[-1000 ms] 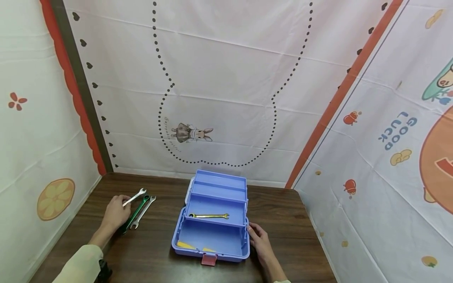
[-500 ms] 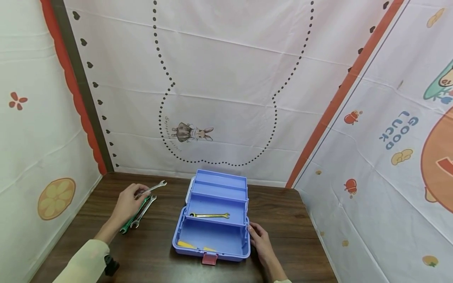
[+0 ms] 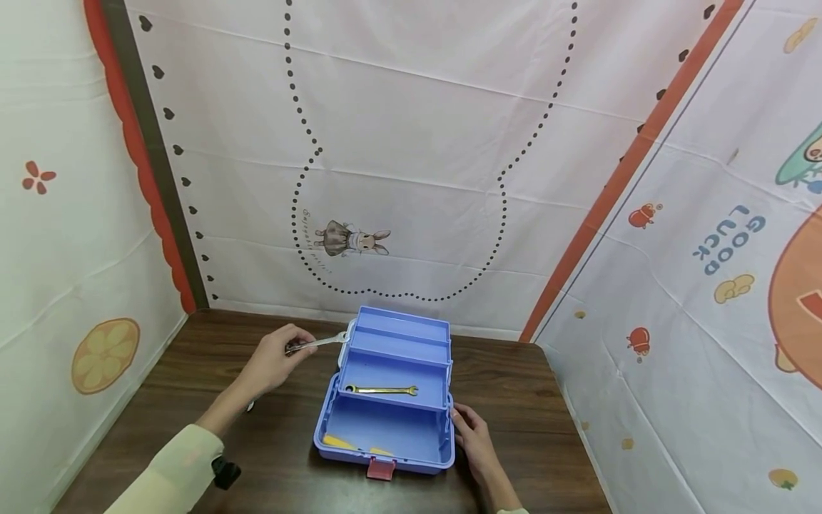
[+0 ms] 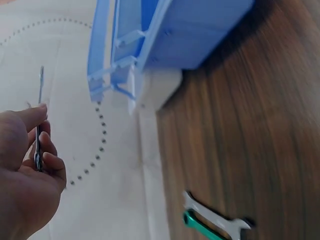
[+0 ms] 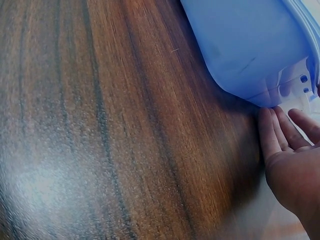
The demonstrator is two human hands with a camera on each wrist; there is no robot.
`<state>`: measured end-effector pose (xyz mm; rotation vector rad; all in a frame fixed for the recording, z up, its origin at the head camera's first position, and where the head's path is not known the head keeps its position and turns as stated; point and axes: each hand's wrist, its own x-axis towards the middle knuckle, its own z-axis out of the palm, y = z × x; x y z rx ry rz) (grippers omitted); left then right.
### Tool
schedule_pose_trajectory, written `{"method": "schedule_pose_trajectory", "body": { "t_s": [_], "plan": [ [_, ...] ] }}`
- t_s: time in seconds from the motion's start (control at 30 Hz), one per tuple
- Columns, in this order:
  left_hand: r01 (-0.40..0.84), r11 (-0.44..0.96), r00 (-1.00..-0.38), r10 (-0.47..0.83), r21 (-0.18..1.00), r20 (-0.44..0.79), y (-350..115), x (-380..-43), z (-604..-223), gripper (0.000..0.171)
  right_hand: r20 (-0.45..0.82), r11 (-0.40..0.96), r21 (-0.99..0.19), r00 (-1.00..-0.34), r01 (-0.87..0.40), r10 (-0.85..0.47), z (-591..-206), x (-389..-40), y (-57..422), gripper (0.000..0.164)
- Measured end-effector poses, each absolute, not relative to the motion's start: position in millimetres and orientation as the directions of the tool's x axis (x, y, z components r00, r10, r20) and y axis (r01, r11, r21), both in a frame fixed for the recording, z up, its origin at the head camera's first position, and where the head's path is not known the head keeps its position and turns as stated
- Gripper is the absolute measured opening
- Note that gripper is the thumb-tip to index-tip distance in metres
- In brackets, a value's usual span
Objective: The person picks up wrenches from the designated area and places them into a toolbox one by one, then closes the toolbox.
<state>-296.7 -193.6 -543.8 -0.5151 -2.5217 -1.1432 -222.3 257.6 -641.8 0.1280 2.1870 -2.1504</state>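
Observation:
My left hand (image 3: 272,360) pinches a silver wrench (image 3: 329,341) between thumb and fingers, its open end right at the back left edge of the blue toolbox (image 3: 392,421) in the head view. The toolbox stands unfolded, with a gold-coloured wrench (image 3: 383,390) lying in its middle tray. Fingertips of my right hand (image 3: 474,437) touch the box's right side; in the right wrist view those fingers (image 5: 268,127) are nearly straight. Below the left hand, a second silver wrench (image 4: 212,215) and a green wrench (image 4: 200,226) lie on the table, mostly hidden in the head view.
Two yellow pieces (image 3: 338,442) lie in the bottom compartment of the toolbox. A red latch (image 3: 381,469) hangs at its front. The brown wooden table (image 3: 514,400) is bordered by printed cloth (image 3: 398,143) at the back and both sides.
My left hand has carried the silver wrench from the left, over the other wrenches, to the back left edge of the toolbox. My right hand stays at the box's side.

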Motion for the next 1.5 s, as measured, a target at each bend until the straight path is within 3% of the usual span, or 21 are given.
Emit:
{"method": "schedule_pose_trajectory", "body": {
  "t_s": [0.4,0.97,1.5],
  "plan": [
    [0.47,0.566,-0.882,0.302,0.677,0.361,-148.3,-299.1,-532.3,0.011,-0.12,0.001,-0.993,-0.993,0.12,0.022,-641.0,-221.7,257.6,0.055],
    [0.54,0.482,-0.83,0.443,0.69,0.339,-105.5,-300.3,-555.0,0.008,-0.125,0.023,-0.992,-0.992,0.126,0.029,-642.1,-221.8,257.1,0.055],
    [0.517,0.544,-0.839,0.476,0.661,0.265,-79.5,-310.2,-571.9,0.008,-0.132,0.028,-0.991,-0.99,0.133,0.044,-643.9,-224.3,256.9,0.055]
  ]
}}
